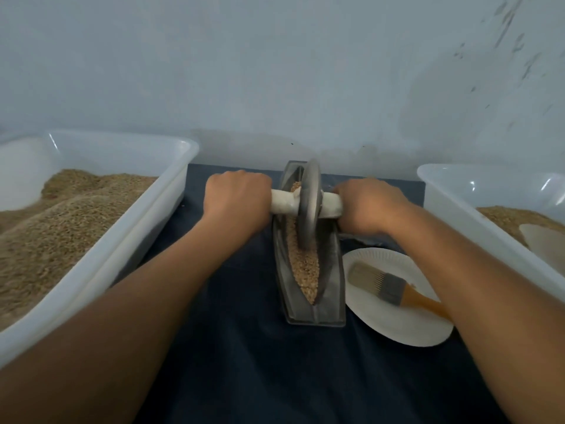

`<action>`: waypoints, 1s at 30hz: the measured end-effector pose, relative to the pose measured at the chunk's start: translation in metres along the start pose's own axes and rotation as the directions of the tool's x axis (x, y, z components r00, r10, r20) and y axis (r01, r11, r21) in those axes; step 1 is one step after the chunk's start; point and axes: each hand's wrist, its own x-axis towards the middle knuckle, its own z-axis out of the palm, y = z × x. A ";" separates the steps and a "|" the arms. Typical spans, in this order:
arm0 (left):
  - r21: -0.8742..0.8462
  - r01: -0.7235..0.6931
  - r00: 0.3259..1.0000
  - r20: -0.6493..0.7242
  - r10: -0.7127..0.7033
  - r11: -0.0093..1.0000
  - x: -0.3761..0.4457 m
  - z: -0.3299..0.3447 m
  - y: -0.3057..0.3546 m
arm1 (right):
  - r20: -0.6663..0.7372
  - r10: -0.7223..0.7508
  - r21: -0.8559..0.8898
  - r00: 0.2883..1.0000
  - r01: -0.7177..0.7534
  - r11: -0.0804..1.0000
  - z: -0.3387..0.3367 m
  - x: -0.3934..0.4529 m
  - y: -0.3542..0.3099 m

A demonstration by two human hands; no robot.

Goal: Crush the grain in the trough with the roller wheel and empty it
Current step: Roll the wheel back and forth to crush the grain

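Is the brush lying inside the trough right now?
No, the brush lies on the paper plate beside the trough.

I'm seeing no readable text, labels, brands or numbers anywhere: nothing is showing on the trough (312, 289), the roller wheel (309, 203), the tubs, the paper plate or the brush.
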 end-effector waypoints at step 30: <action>-0.016 0.022 0.998 0.065 -0.020 1.000 -0.028 -0.018 0.005 | -0.363 -0.012 -0.042 0.932 -0.004 0.999 0.012 -0.053 -0.015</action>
